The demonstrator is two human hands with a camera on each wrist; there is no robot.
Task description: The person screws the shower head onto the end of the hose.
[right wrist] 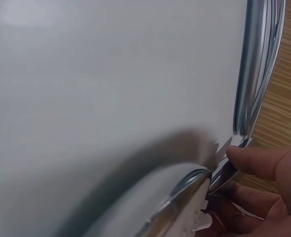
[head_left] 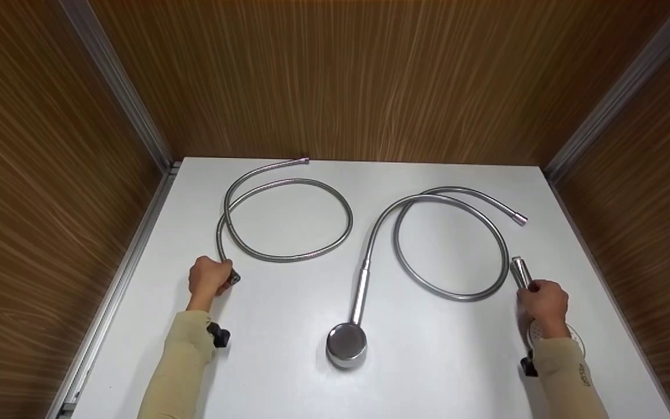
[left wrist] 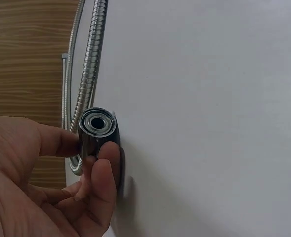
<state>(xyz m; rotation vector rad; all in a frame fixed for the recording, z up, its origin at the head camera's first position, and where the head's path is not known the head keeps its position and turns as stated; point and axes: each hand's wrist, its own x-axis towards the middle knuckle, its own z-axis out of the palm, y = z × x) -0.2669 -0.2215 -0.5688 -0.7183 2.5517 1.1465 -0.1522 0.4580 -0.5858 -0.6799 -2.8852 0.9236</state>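
On the left of the white table, a coiled metal shower hose [head_left: 288, 258] lies with its near end in my left hand [head_left: 207, 276]. In the left wrist view, fingers and thumb pinch the chrome end fitting [left wrist: 98, 123], its round opening turned toward the camera. My right hand [head_left: 547, 302] grips the chrome handle of a shower head [head_left: 521, 272] at the right. The wide spray face of that shower head lies toward me, partly hidden under my wrist. In the right wrist view, the handle runs between thumb and fingers, and the head's edge is near the bottom.
Between the hands lies a second shower head [head_left: 346, 343], face down, joined to a grey hose [head_left: 463, 297] looped to its right. That hose's free end fitting [head_left: 520, 219] points right. Wood-grain panels [head_left: 335, 81] stand behind the white table [head_left: 288, 372] and at both sides.
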